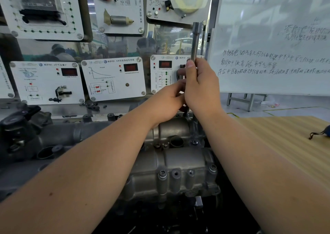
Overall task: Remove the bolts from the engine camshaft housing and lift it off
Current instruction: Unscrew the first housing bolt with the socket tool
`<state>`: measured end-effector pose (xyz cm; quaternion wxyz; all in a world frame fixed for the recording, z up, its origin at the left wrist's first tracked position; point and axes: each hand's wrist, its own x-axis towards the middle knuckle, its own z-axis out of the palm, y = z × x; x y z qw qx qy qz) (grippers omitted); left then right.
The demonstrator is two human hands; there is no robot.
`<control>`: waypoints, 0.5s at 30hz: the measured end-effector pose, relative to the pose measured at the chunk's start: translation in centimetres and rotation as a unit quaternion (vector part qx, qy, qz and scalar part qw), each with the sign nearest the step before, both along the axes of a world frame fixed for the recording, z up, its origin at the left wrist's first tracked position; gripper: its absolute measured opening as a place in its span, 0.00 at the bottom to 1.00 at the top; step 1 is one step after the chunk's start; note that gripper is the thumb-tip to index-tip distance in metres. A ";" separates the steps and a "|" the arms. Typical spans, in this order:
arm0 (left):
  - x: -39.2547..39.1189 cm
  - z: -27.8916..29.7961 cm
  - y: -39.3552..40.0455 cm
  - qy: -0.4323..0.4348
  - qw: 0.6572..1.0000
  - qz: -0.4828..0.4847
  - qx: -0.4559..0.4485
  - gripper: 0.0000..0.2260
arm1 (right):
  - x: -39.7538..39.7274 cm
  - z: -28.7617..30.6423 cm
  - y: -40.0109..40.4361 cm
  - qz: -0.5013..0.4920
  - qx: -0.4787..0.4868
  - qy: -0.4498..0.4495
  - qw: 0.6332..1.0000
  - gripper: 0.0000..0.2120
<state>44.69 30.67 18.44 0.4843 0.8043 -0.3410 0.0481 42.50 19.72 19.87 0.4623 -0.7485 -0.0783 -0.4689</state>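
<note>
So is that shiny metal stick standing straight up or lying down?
Standing up. The metal tool points upward from the right hand, whose fingers curl round its lower part, above the camshaft housing.

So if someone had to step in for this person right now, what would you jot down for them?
Right hand: its grip is closed round a metal socket wrench standing upright at the far end of the camshaft housing.
Left hand: curled close beside the right, low on the tool; what it holds is hidden.
Done: cannot say for sure; one near hole looks empty.
Left: bolts still sit in the housing, for example at the near edge and on the right. The housing still rests on the engine and has yet to be lifted off.
</note>
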 end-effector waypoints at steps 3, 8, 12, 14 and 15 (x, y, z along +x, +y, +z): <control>0.1 0.0 -0.2 -0.008 1.000 0.004 -0.003 0.12 | 0.1 -0.1 -0.1 0.012 0.010 -0.005 1.000 0.08; 0.0 0.0 -0.3 -0.012 1.000 0.010 -0.002 0.13 | 0.0 -0.3 -0.2 0.009 0.006 -0.024 1.000 0.03; 0.0 0.0 0.0 0.002 1.000 0.004 0.007 0.12 | 0.0 -0.2 -0.2 0.000 -0.006 -0.019 1.000 0.12; -0.1 0.0 0.0 0.001 1.000 0.006 0.013 0.11 | 0.0 -0.1 -0.1 0.007 0.001 -0.013 1.000 0.11; -0.1 0.1 0.0 -0.004 1.000 0.008 0.014 0.11 | 0.1 -0.1 -0.2 0.011 0.006 -0.012 1.000 0.10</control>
